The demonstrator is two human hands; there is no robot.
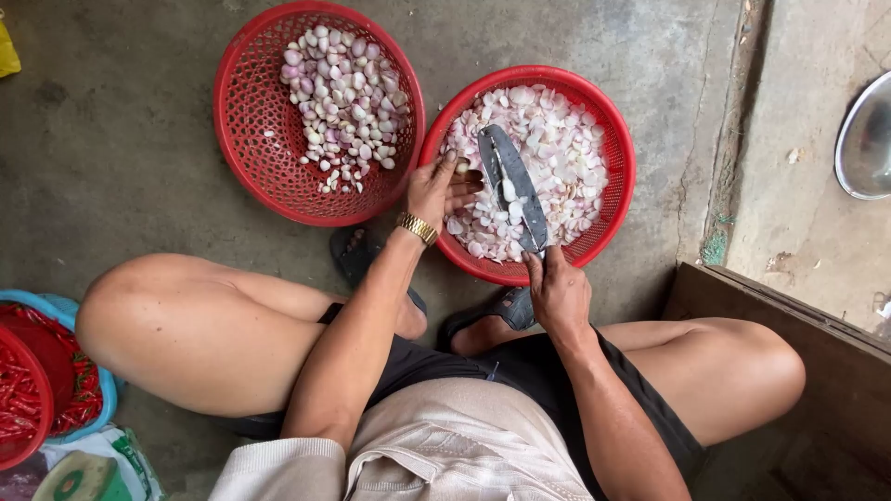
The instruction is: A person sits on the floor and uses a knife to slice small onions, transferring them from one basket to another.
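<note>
At frame centre, a small shallot piece [461, 168] was pinched in the left hand [436, 190] fingers; the knife [511, 186] handle was clamped by the right hand [557, 292] over the right red basket [617, 199]. Fingertips best kept clear of the blade.

Bare floor [121, 121] left open along far-left edge; path between two red baskets [243, 139] [620, 186] pinched shut; right side blocked by raised step [817, 232], wooden board [798, 371].
</note>
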